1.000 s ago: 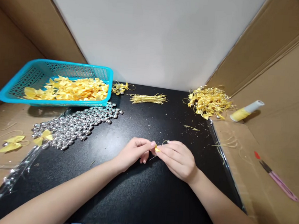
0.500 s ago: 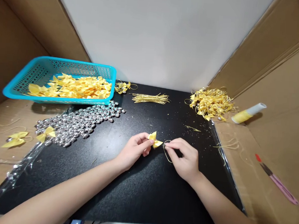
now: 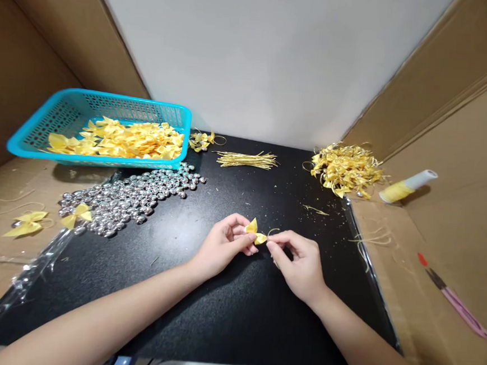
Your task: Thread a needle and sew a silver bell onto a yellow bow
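Your left hand [image 3: 221,247] pinches the yellow bow [image 3: 255,232]. Your right hand [image 3: 300,261] has moved back in beside the bow, pinching the gold string [image 3: 274,230] tighter.

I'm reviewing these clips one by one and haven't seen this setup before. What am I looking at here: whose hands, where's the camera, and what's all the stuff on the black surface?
The one picture comes from a camera worn on a person's head, looking forward and down, so the two bare arms are the wearer's own. The left hand pinches a small yellow ribbon bow; the right hand grips a thin gold thread loop at the bow. They work over a black mat walled by cardboard. On the mat lie a heap of silver beads, a bundle of gold threads and a pile of bows with threads. A turquoise basket at the left holds more bows. At the right are a thread spool and pink snips.
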The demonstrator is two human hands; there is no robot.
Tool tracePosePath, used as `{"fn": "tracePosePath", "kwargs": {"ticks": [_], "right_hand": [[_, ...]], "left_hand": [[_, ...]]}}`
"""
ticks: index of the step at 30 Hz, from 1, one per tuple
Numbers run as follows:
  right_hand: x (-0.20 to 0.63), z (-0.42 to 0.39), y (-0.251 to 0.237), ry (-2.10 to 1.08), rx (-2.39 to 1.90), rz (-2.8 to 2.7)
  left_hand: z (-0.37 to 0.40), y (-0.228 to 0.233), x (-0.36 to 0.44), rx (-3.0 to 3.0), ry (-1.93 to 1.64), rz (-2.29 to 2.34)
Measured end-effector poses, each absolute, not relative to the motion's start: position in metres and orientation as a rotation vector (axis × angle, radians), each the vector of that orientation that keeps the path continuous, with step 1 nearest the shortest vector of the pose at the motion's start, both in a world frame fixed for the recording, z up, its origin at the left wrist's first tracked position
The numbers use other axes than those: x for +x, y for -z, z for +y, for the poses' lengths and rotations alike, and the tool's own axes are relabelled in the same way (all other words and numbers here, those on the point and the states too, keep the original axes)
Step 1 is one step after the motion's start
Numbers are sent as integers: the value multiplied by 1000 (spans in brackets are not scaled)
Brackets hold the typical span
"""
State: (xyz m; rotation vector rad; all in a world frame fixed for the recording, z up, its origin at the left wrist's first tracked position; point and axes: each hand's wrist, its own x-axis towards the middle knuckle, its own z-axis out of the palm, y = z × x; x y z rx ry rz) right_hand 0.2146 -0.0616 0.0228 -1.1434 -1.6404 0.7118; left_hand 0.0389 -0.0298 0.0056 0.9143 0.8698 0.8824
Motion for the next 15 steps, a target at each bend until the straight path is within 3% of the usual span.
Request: {"fn": "tracePosePath", "kwargs": {"ticks": [9, 15], "right_hand": [[217, -59, -20, -1038, -1238, -1301], [215, -60, -20, -1131, -1210, -1297]], "left_hand": [[-31, -6, 38, 1026, -1058, 880], [-32, -9, 37, 1005, -991, 953]]}}
